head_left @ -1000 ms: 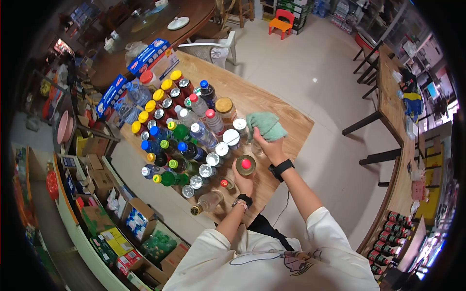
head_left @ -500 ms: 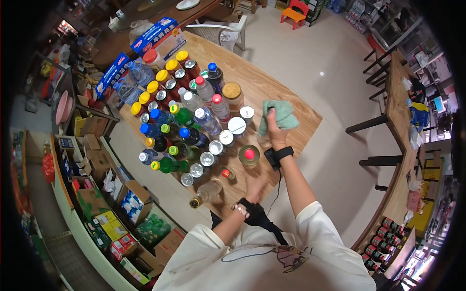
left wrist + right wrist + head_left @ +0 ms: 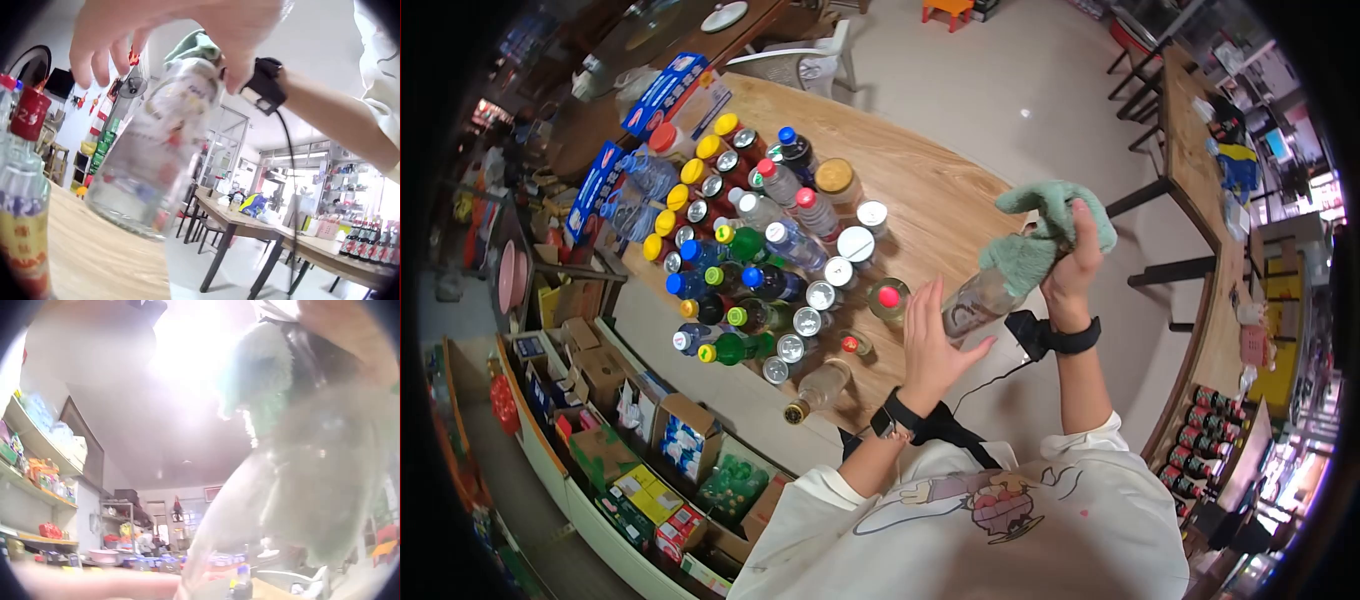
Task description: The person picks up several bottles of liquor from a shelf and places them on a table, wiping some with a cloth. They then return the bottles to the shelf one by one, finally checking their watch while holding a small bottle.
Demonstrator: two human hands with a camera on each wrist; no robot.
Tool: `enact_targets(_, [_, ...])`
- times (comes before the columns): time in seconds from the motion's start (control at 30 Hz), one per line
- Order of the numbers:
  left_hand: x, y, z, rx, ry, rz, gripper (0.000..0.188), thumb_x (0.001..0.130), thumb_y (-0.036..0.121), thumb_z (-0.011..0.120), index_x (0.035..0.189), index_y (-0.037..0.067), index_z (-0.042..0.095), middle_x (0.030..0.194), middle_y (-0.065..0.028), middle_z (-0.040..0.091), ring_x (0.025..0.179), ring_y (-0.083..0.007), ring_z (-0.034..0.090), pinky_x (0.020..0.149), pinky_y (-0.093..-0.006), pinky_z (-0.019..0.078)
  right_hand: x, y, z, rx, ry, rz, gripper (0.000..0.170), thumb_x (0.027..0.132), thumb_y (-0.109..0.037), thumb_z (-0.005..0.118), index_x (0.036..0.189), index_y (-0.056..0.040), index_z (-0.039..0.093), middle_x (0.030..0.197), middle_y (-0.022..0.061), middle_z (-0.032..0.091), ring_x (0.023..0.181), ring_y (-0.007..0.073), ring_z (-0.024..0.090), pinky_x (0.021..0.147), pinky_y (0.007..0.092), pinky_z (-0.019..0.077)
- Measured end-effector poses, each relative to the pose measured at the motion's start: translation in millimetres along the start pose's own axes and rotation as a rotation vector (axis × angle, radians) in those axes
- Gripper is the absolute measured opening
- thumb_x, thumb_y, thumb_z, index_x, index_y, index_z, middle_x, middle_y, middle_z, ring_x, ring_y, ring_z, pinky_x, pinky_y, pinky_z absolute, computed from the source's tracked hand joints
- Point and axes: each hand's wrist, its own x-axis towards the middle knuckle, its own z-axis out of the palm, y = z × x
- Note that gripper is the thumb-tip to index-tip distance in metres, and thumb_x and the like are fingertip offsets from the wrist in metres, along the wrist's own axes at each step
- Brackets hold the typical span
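Note:
A clear bottle (image 3: 978, 303) with a printed label tilts over the table's right edge. My right hand (image 3: 1075, 275) grips it at its upper end through a green cloth (image 3: 1055, 215), thumb up. Beside the bottle's lower part, my left hand (image 3: 935, 345) has its fingers straight and its thumb spread. In the left wrist view the left hand (image 3: 169, 31) arches above the tilted bottle (image 3: 156, 150). Just left of that hand stands a red-capped bottle (image 3: 888, 298), and nearer to me a small red-topped bottle (image 3: 855, 346).
Rows of drink bottles and cans (image 3: 740, 240) crowd the wooden table (image 3: 920, 170). A gold-capped glass bottle (image 3: 815, 392) is at the near edge. Blue boxes (image 3: 665, 95) stand at the far left. A cable (image 3: 995, 378) hangs from the right wrist camera.
My left hand has let go of the red-capped bottle and moved right, beside the clear bottle. The right hand has moved right, with the cloth now around the clear bottle's upper end.

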Motion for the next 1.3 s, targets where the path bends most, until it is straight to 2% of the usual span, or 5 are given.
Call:
enact_targets(0.47, [-64.0,43.4,-25.7,-0.598,-0.507,-0.189,0.073,0.062,0.02,0.082,0.122,-0.001,0.046,0.1,-0.0134,0.063,0.093,-0.0165,0.062,0.082,-0.0301,0.0489,-18.2,-127.7,-39.5,0.185,0.166,0.039,0.038,0.09,-0.03,0.052,0.109,0.0019,0.057,0.095,0.0085,0.064,0.084,0.0186,0.064,0.079,0.0318,0.0511])
enact_targets(0.67, [-93.5,52.4,-51.1,-0.624,-0.446,-0.331,0.058,0.065,0.014,0.078,0.115,0.0,0.051,0.102,-0.0123,0.062,0.092,-0.0165,0.061,0.081,-0.0307,0.0485,-116.5,-153.8,-29.0,-1.346,-0.483,-0.877,0.046,0.075,-0.011,0.063,0.12,-0.0082,0.058,0.121,0.0083,0.058,0.107,0.0281,0.056,0.097,0.0377,0.0382])
enact_targets(0.77, [-103.4,50.7,-77.2,-0.548,-0.415,0.042,0.038,0.07,0.008,0.073,0.104,-0.001,0.057,0.1,-0.0099,0.063,0.088,-0.0146,0.061,0.077,-0.029,0.0496,-176.8,-105.3,-11.8,-1.408,-0.774,-0.731,0.061,0.069,-0.023,0.062,0.13,-0.0214,0.052,0.089,0.0015,0.055,0.082,0.0213,0.055,0.078,0.0355,0.0424])
enact_targets(0.97, [-137.5,38.3,-158.3,-0.675,-0.264,-0.113,0.045,0.069,0.009,0.074,0.108,0.0,0.054,0.101,-0.0097,0.063,0.088,-0.0146,0.06,0.078,-0.029,0.0489,-264.6,-100.0,24.7,-1.04,-0.876,-0.836,0.053,0.073,-0.036,0.062,0.123,-0.0187,0.058,0.103,0.0025,0.059,0.095,0.0236,0.056,0.083,0.0375,0.0423])
enact_targets(1.3, [-217.7,6.0,-291.4,-0.821,-0.139,-0.289,0.05,0.066,0.005,0.074,0.111,-0.001,0.051,0.099,-0.0075,0.062,0.088,-0.0136,0.059,0.079,-0.0287,0.0478,-334.4,-59.5,134.2,-0.196,-0.914,-0.073,0.062,0.092,-0.038,0.045,0.137,0.0031,0.033,0.139,0.0157,0.04,0.118,0.0258,0.049,0.102,0.0354,0.037])
